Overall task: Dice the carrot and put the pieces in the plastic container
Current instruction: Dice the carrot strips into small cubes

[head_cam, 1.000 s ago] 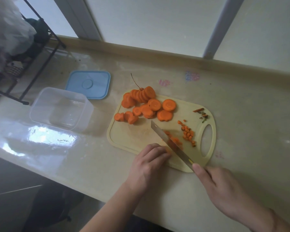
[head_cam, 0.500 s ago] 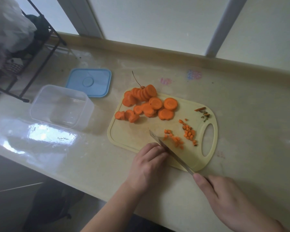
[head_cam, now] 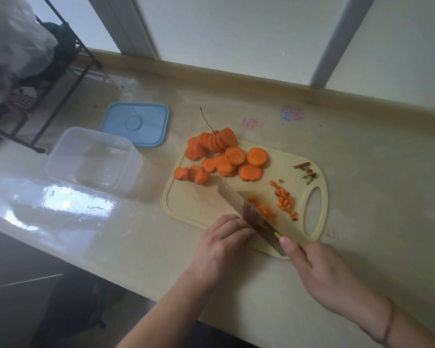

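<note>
Several round carrot slices [head_cam: 224, 156] lie at the far left of a pale yellow cutting board [head_cam: 201, 204]. Small diced carrot pieces [head_cam: 284, 202] are scattered towards the board's handle hole. My right hand [head_cam: 322, 275] grips the handle of a knife [head_cam: 239, 204], forefinger stretched along its spine, and the blade lies tilted over more diced bits. My left hand [head_cam: 224, 244] rests with curled fingers at the board's near edge, right against the blade; whatever is under its fingertips is hidden. The clear plastic container [head_cam: 93, 159] stands empty to the left of the board.
A blue lid [head_cam: 136, 124] lies behind the container. Carrot trimmings [head_cam: 307, 169] sit at the board's far right corner. A black wire rack [head_cam: 48, 79] with a bag stands at the far left. The counter's front edge runs just under my wrists.
The knife blade dropped low and close to my left hand half a second ago, and now it is raised and tilted again over the diced pieces. My left hand has hardly moved.
</note>
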The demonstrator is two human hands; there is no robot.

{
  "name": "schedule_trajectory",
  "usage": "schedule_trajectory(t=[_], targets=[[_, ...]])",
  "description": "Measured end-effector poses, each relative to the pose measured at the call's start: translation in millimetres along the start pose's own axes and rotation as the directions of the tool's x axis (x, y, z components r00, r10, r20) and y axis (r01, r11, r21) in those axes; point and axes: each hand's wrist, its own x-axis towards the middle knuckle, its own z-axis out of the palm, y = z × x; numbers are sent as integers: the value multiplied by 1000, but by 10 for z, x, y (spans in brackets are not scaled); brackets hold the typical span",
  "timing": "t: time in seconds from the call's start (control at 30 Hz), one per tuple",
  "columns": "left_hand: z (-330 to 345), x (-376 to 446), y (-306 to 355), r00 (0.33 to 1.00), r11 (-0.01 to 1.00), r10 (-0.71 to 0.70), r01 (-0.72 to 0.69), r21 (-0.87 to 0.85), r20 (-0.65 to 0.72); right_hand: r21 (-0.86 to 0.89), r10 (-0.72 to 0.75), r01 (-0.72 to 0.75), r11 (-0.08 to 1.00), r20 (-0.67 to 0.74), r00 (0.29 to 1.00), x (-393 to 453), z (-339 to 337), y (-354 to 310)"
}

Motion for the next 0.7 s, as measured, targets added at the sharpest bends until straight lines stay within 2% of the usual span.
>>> schedule_trajectory(t=[0.2, 0.3, 0.4, 0.7], targets=[[-13, -6, 42, 994, 998, -67, 65, -16, -92, 17, -10, 10, 1000, -12, 1000, -58, -57, -5], [-76, -32, 70, 967, 978, -194, 177, -115, -164, 27, -37, 37, 999, -6, 999, -136, -75, -60], [-133, -106, 25, 928, 958, -284, 264, -113, -241, 30, -70, 70, 997, 18, 997, -212, -52, -100], [-206, -44, 21, 925, 936, -344, 352, 21, -160, 56, -14, 9, 998, 78, 997, -162, 27, -33]])
